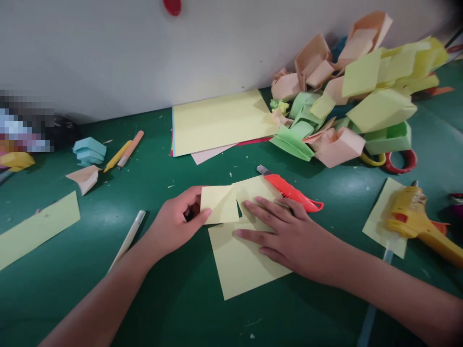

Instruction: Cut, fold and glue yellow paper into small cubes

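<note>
Between thumb and fingers, my left hand (181,212) pinches a small pale yellow paper piece (219,205). This piece is partly parted from a larger yellow sheet (249,270) by a narrow gap that shows the green table. My right hand (282,231) lies flat over the sheet with its fingers spread, covering part of it. Just beyond those fingers rests a red box cutter (292,193), its metal blade pointing up and left over the sheet's far edge.
A stack of coloured paper (220,125) lies at the back, beside a pile of folded paper boxes (336,144). At right, a yellow glue gun (408,212) rests on a paper piece. A white stick (128,238), yellow strip (39,226) and blue paper shape (89,150) lie left.
</note>
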{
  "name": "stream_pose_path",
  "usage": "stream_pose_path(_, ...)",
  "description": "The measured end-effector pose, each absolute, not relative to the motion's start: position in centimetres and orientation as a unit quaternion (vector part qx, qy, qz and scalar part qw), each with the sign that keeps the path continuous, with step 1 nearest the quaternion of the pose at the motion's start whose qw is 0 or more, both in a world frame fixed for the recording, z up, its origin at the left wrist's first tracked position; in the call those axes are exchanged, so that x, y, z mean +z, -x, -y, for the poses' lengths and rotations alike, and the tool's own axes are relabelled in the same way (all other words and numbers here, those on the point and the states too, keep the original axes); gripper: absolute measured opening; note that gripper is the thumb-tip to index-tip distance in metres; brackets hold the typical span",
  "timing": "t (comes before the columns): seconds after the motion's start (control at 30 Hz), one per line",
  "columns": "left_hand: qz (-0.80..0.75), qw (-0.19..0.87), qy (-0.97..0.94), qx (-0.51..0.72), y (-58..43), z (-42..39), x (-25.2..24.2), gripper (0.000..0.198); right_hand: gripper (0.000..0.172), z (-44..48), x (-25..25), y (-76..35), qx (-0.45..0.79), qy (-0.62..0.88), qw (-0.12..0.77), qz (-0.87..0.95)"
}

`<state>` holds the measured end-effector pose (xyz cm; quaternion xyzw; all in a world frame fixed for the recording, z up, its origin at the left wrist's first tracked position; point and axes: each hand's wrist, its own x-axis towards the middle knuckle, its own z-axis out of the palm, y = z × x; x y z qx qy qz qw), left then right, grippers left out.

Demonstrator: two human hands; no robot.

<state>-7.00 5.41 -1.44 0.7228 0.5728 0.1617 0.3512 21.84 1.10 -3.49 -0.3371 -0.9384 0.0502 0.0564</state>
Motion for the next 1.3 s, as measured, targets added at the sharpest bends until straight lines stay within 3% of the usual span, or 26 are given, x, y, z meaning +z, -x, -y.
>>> stream_pose_path(0.2, -0.579, 0.359, -0.690, 0.245, 7.3, -5.6, -2.7, 0.038, 0.051, -1.7, -1.7, -22.9, 0.060, 0.313, 0.122, 0.940)
stream_pose_path(0.37, -0.582, 0.353, -0.682, 0.267, 7.4, -5.6, -3.1, 0.036, 0.042, -3.2, 0.1, -25.9, 0.038, 0.421, 0.189, 0.886)
stream_pose_path(0.57, -0.594, 0.338, -0.668, 0.296, 7.4, -5.7, -3.0, 0.038, 0.062, -4.2, -0.9, -28.2, 0.065, 0.555, 0.073, 0.826)
stream_pose_path(0.67, -0.611, 0.325, -0.645, 0.324, 7.1, -5.5, -3.0, 0.040, 0.062, -4.1, -1.5, -27.6, 0.069, 0.570, 0.036, 0.818)
stream_pose_path(0.8, -0.614, 0.355, -0.589, 0.387, 5.4, -3.0, -2.7, 0.039, 0.060, -4.0, -1.7, -26.5, 0.057, 0.553, 0.029, 0.831)
stream_pose_path(0.9, -0.571, 0.426, -0.606, 0.355, 3.4, 0.3, -2.4, 0.036, 0.059, -4.1, -1.7, -26.5, 0.080, 0.553, 0.057, 0.827)
stream_pose_path(1.0, -0.513, 0.417, -0.703, 0.262, 1.8, 2.7, -2.3, 0.035, 0.058, -4.4, -1.6, -27.1, 0.167, 0.581, 0.127, 0.786)
stream_pose_path(1.1, -0.473, 0.383, -0.772, 0.183, 1.4, 2.9, -2.4, 0.033, 0.050, -4.7, -1.4, -27.8, 0.346, 0.589, 0.226, 0.695)
stream_pose_path(1.2, -0.489, 0.338, -0.783, 0.183, 2.0, 1.8, -2.6, 0.031, 0.043, -5.1, -1.2, -27.8, 0.515, 0.550, 0.333, 0.567)
stream_pose_path(1.3, -0.521, 0.297, -0.775, 0.200, 2.9, 0.8, -2.6, 0.031, 0.041, -5.3, -0.7, -27.4, 0.605, 0.507, 0.390, 0.474)
